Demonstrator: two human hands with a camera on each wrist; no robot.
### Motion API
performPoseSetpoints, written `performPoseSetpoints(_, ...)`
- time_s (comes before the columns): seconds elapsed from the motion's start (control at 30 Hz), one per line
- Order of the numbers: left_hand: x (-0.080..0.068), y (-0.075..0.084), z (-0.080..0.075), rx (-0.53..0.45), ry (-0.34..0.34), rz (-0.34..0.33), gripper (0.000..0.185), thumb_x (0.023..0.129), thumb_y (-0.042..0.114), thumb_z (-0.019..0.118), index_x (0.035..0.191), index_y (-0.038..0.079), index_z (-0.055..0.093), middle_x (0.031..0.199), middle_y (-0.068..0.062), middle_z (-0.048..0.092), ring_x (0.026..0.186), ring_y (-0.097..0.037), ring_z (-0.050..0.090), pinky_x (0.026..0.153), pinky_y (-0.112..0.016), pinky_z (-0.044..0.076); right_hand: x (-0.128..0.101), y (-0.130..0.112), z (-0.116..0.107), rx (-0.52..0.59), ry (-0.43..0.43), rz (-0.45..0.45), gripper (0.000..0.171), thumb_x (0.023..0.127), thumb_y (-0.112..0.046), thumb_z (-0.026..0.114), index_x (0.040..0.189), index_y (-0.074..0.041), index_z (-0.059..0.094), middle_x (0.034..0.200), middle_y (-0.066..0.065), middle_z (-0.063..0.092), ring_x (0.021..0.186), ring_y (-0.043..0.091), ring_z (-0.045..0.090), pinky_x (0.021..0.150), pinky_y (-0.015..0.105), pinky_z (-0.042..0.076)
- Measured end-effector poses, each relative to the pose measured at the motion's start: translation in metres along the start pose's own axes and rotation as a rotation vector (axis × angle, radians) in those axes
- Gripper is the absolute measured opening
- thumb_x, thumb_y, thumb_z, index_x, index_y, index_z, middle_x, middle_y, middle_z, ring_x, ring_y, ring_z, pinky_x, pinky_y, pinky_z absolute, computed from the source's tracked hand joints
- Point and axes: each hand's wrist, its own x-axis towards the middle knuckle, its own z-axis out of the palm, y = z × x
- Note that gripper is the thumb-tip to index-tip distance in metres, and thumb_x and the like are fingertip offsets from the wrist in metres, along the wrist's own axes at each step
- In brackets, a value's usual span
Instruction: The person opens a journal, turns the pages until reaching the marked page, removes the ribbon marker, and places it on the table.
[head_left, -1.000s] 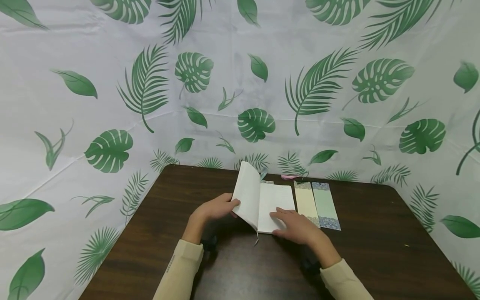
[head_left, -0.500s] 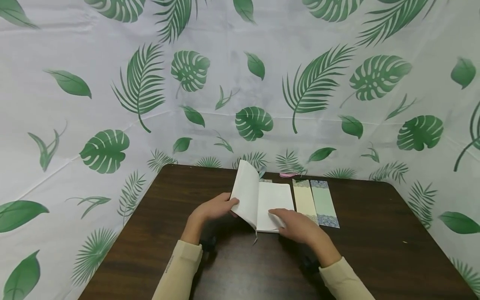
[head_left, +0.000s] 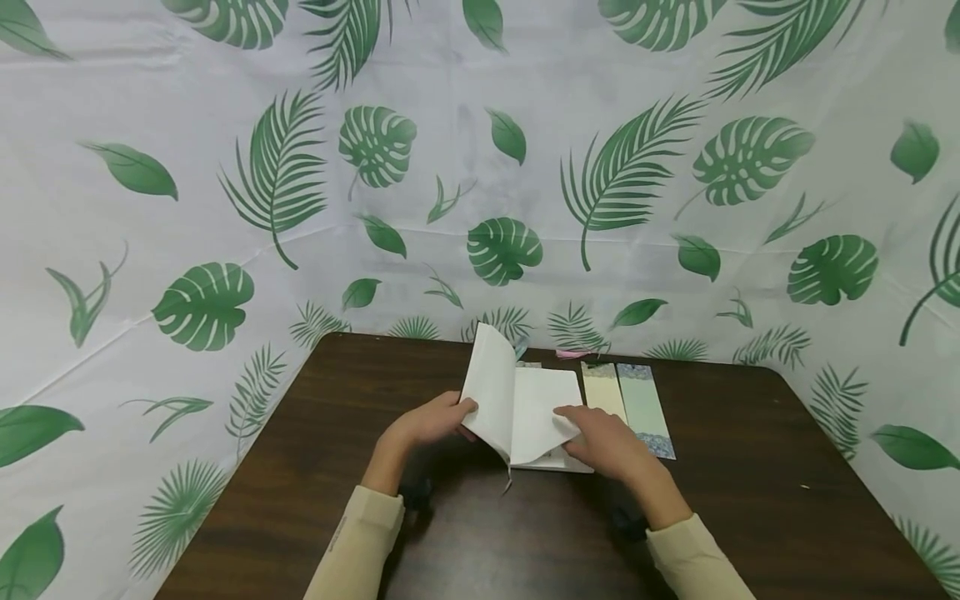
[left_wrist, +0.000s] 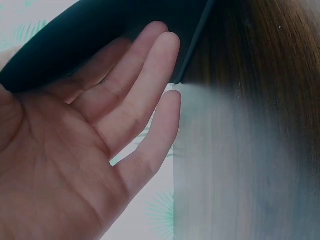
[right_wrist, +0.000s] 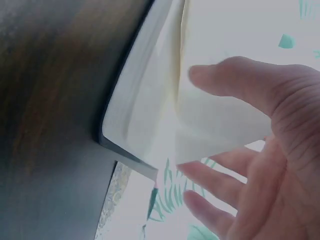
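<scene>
An open notebook with blank white pages and a dark cover lies on the table. My left hand grips its raised left side, thumb on the page and fingers behind. In the left wrist view those fingers lie along the dark cover. My right hand pinches a page at the lower right corner and lifts it off the pages beneath. The right wrist view shows the thumb on one face of that page and fingertips behind it. A thin ribbon hangs from the notebook's spine.
Right of the notebook lie a cream bookmark and a mint bookmark with patterned ends. A patterned strip pokes out behind the notebook, near a pink tassel. A leaf-print cloth hangs behind the dark wooden table.
My right hand has shifted slightly right and now pinches a page, whose lower right corner has come up, showing the pages underneath. The left hand keeps its hold on the notebook's left side.
</scene>
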Motion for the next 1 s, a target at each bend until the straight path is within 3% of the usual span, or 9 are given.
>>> performPoseSetpoints(0.17,0.002,0.000,-0.002,-0.006,-0.004,0.001,0.048,0.111,0.024,0.034,0.132,-0.009,0.061,0.123,-0.021,0.071,0.107,-0.026,0.071,0.107,-0.062,0.053,0.001,0.005,-0.006,0.050,0.084,0.000,0.070,0.094,-0.021,0.083,0.156,-0.006,0.053,0.159,0.028,0.052,0.142,0.053,0.052,0.111,0.074,0.043)
performPoseSetpoints(0.33,0.003,0.001,-0.003,-0.005,-0.003,-0.001,0.047,0.111,0.023,0.034,0.131,-0.009,0.062,0.122,-0.021,0.071,0.106,-0.026,0.071,0.107,-0.063,0.053,0.006,0.006,-0.006,0.191,0.108,0.056,0.095,0.101,-0.035,0.076,0.169,0.002,0.020,0.173,0.031,0.025,0.156,0.055,0.032,0.119,0.074,0.034)
performPoseSetpoints(0.43,0.003,0.001,-0.004,0.000,0.003,-0.008,0.046,0.111,0.022,0.034,0.130,-0.009,0.062,0.122,-0.020,0.072,0.103,-0.022,0.070,0.107,-0.062,0.053,0.009,0.002,-0.003,0.274,0.086,0.101,0.097,0.106,-0.043,0.067,0.171,0.003,0.010,0.177,0.030,0.014,0.162,0.053,0.019,0.123,0.074,0.028)
performPoseSetpoints(0.53,0.001,0.001,-0.003,-0.008,0.008,-0.011,0.046,0.111,0.021,0.034,0.130,-0.009,0.062,0.121,-0.020,0.072,0.103,-0.023,0.070,0.107,-0.063,0.053,0.010,-0.006,0.003,0.341,0.052,0.084,0.084,0.110,-0.044,0.059,0.171,-0.002,0.018,0.177,0.027,0.019,0.163,0.051,0.018,0.124,0.074,0.027)
performPoseSetpoints(0.63,0.000,0.001,-0.003,-0.016,0.005,-0.013,0.044,0.111,0.021,0.034,0.129,-0.009,0.062,0.120,-0.019,0.071,0.104,-0.025,0.069,0.106,-0.063,0.053,0.008,-0.013,0.009,0.384,0.031,0.037,0.065,0.112,-0.040,0.056,0.167,-0.010,0.037,0.171,0.020,0.040,0.158,0.046,0.036,0.121,0.070,0.037)
performPoseSetpoints(0.7,-0.002,0.000,-0.002,-0.017,0.003,-0.009,0.044,0.111,0.020,0.034,0.129,-0.010,0.062,0.119,-0.019,0.071,0.105,-0.025,0.069,0.106,-0.063,0.053,0.006,-0.017,0.013,0.414,0.013,0.024,0.054,0.113,-0.035,0.057,0.161,-0.012,0.048,0.160,0.016,0.055,0.149,0.043,0.052,0.115,0.065,0.045)
performPoseSetpoints(0.8,-0.002,0.000,-0.002,-0.009,0.005,-0.007,0.044,0.112,0.020,0.034,0.129,-0.010,0.062,0.120,-0.019,0.071,0.104,-0.024,0.068,0.106,-0.062,0.054,0.004,-0.023,0.017,0.408,-0.021,0.019,0.045,0.111,-0.033,0.059,0.151,-0.013,0.059,0.144,0.011,0.068,0.134,0.038,0.065,0.106,0.062,0.053)
performPoseSetpoints(0.93,-0.001,0.000,-0.002,0.009,0.009,-0.008,0.044,0.112,0.020,0.034,0.129,-0.010,0.062,0.120,-0.019,0.071,0.103,-0.021,0.068,0.105,-0.061,0.055,0.004,-0.030,0.021,0.285,-0.037,0.020,0.043,0.108,-0.033,0.062,0.147,-0.016,0.063,0.143,0.007,0.070,0.140,0.038,0.059,0.117,0.070,0.034)
performPoseSetpoints(1.0,-0.001,0.000,-0.001,0.016,0.011,-0.010,0.044,0.112,0.020,0.034,0.129,-0.009,0.062,0.120,-0.019,0.071,0.103,-0.021,0.068,0.105,-0.061,0.055,0.004,-0.033,0.022,0.208,-0.011,0.025,0.042,0.106,-0.035,0.065,0.145,-0.018,0.066,0.144,0.005,0.070,0.144,0.038,0.054,0.117,0.076,0.024)
